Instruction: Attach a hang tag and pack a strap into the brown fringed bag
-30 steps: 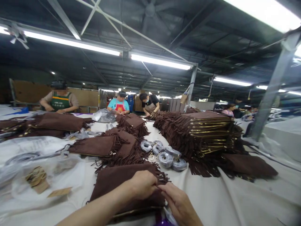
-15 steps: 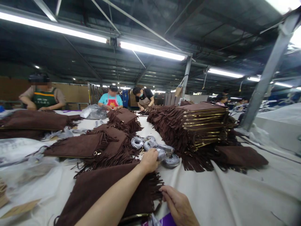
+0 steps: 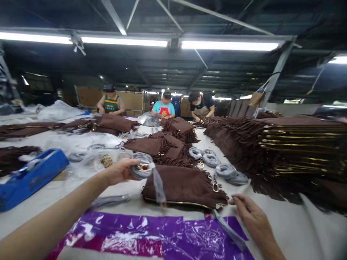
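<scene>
My left hand [image 3: 119, 171] is closed around a coiled grey strap [image 3: 141, 169] wrapped in clear film, held above the table left of a brown fringed suede bag [image 3: 181, 186]. A tail of film hangs down from the coil. My right hand [image 3: 248, 213] rests on the white table near the bag's right corner, fingers loosely curled beside a gold clasp [image 3: 215, 187]; a grey strip [image 3: 230, 233] lies under it. Whether it grips anything is unclear.
More wrapped strap coils [image 3: 217, 164] lie behind the bag. A tall stack of brown bags [image 3: 295, 144] stands at right. Purple plastic sheet [image 3: 151, 234] covers the near edge. A blue tape dispenser [image 3: 29, 177] sits left. Three people [image 3: 165, 106] work at the far end.
My left hand reached to the coils, took one and carried it left. The view swung left and down, showing the purple sheet and the blue dispenser. My right hand stayed by the bag's corner.
</scene>
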{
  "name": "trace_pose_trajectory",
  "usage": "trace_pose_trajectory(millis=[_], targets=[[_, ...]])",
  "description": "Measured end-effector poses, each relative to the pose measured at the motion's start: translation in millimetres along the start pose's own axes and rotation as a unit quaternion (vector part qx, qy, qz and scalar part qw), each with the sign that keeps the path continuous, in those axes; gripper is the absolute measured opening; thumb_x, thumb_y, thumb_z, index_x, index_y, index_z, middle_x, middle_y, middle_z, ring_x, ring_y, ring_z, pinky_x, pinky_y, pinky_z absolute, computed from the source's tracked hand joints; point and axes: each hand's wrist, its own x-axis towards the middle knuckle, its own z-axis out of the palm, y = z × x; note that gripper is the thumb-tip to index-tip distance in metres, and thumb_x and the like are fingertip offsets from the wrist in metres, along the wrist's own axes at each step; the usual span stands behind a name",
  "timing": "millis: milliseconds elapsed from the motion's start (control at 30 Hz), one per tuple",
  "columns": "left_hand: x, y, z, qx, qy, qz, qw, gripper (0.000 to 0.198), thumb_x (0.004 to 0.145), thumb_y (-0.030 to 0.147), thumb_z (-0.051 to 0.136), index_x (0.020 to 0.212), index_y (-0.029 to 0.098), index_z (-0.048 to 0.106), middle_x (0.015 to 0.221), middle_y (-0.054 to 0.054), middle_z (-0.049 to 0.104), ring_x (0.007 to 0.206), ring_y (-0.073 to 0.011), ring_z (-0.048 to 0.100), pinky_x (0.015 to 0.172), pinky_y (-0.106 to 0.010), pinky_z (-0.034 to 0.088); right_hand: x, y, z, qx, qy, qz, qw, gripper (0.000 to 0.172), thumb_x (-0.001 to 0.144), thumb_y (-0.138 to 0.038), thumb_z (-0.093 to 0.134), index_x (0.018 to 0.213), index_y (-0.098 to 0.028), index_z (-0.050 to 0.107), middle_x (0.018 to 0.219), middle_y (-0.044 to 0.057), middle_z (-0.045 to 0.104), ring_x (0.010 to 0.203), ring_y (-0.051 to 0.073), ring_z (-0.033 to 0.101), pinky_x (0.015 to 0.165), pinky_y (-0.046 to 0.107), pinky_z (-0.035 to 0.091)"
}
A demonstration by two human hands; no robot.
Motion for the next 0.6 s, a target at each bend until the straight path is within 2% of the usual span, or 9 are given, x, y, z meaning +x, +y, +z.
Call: trace_pose_trajectory(millis=[67, 133, 200, 267, 333, 400, 433, 500, 600], targets=[[-17, -18, -45.3, 0.125, 0.096, -0.035, 0.987, 0.045, 0.075, 0.045, 0.064, 0.104, 0.012, 0.061, 0.101, -0.013, 0.070, 0.089, -0.0269, 0.066, 0.077, -0.040, 0.055, -8, -20, 4, 0.019, -0.048, 0.004, 0.999, 0.035, 0.079, -0.054, 0.056, 0.085, -0.020, 0.064, 0.072, 0.003, 0.070, 0.055, 0.016, 0.057, 0.052, 0.025, 0.048], [-25, -34, -71.3, 0.336, 0.207, 0.003, 0.919, 0.038, 0.075, 0.038, 0.061, 0.102, 0.011, 0.061, 0.100, -0.014, 0.068, 0.096, -0.0311, 0.064, 0.083, -0.045, 0.053, -18, -46, 11, 0.026, -0.126, -0.010, 0.992, 0.033, 0.082, -0.052, 0.053, 0.082, -0.020, 0.061, 0.069, 0.002, 0.066, 0.053, 0.014, 0.052, 0.051, 0.024, 0.044], [-27, -44, -70.2, 0.516, 0.272, 0.121, 0.804, 0.034, 0.074, 0.027, 0.058, 0.104, 0.011, 0.061, 0.110, -0.016, 0.064, 0.109, -0.0328, 0.057, 0.095, -0.047, 0.046, -30, -74, 20, 0.006, -0.227, -0.035, 0.973, 0.030, 0.087, -0.047, 0.048, 0.079, -0.021, 0.059, 0.067, 0.000, 0.064, 0.053, 0.013, 0.051, 0.052, 0.024, 0.042], [-26, -50, -42.7, 0.608, 0.239, 0.239, 0.718, 0.033, 0.076, 0.020, 0.055, 0.108, 0.012, 0.061, 0.119, -0.017, 0.059, 0.117, -0.0303, 0.052, 0.103, -0.045, 0.039, -41, -99, 31, -0.044, -0.302, -0.067, 0.950, 0.027, 0.090, -0.042, 0.045, 0.076, -0.023, 0.057, 0.066, -0.002, 0.061, 0.057, 0.014, 0.053, 0.056, 0.025, 0.041], [-20, -53, 0.8, 0.645, 0.104, 0.292, 0.699, 0.027, 0.079, 0.023, 0.056, 0.105, 0.015, 0.062, 0.120, -0.013, 0.059, 0.114, -0.0262, 0.053, 0.102, -0.039, 0.040, -47, -117, 40, -0.090, -0.322, -0.101, 0.937, 0.025, 0.091, -0.038, 0.044, 0.074, -0.024, 0.053, 0.065, -0.002, 0.059, 0.063, 0.016, 0.055, 0.060, 0.026, 0.041], [-9, -57, 45.1, 0.660, 0.003, 0.325, 0.677, 0.040, 0.076, 0.030, 0.063, 0.114, 0.016, 0.059, 0.129, -0.013, 0.054, 0.122, -0.0290, 0.047, 0.105, -0.042, 0.036, -47, -128, 46, -0.101, -0.318, -0.124, 0.934, 0.024, 0.091, -0.037, 0.043, 0.071, -0.024, 0.049, 0.066, -0.003, 0.057, 0.065, 0.016, 0.055, 0.062, 0.026, 0.041], [-2, -59, 63.4, 0.669, -0.017, 0.323, 0.669, 0.045, 0.074, 0.031, 0.066, 0.116, 0.016, 0.058, 0.131, -0.015, 0.053, 0.124, -0.0316, 0.045, 0.105, -0.046, 0.034, -45, -133, 47, -0.096, -0.319, -0.129, 0.934, 0.024, 0.091, -0.037, 0.043, 0.071, -0.024, 0.049, 0.067, -0.003, 0.057, 0.065, 0.016, 0.055, 0.064, 0.026, 0.043], [15, -61, 87.5, 0.672, -0.027, 0.288, 0.681, 0.032, 0.077, 0.023, 0.062, 0.108, 0.014, 0.061, 0.122, -0.017, 0.058, 0.119, -0.0337, 0.050, 0.101, -0.049, 0.036, -39, -138, 47, -0.084, -0.318, -0.129, 0.936, 0.022, 0.091, -0.036, 0.041, 0.075, -0.024, 0.050, 0.069, -0.002, 0.059, 0.066, 0.017, 0.056, 0.070, 0.027, 0.046], [38, -57, 93.8, 0.644, -0.004, 0.222, 0.732, 0.021, 0.083, 0.011, 0.045, 0.092, 0.013, 0.064, 0.097, -0.018, 0.067, 0.096, -0.0311, 0.063, 0.087, -0.044, 0.045, -30, -138, 43, -0.090, -0.299, -0.137, 0.940, 0.021, 0.091, -0.035, 0.039, 0.077, -0.024, 0.051, 0.083, 0.002, 0.064, 0.083, 0.020, 0.061, 0.082, 0.031, 0.047]])
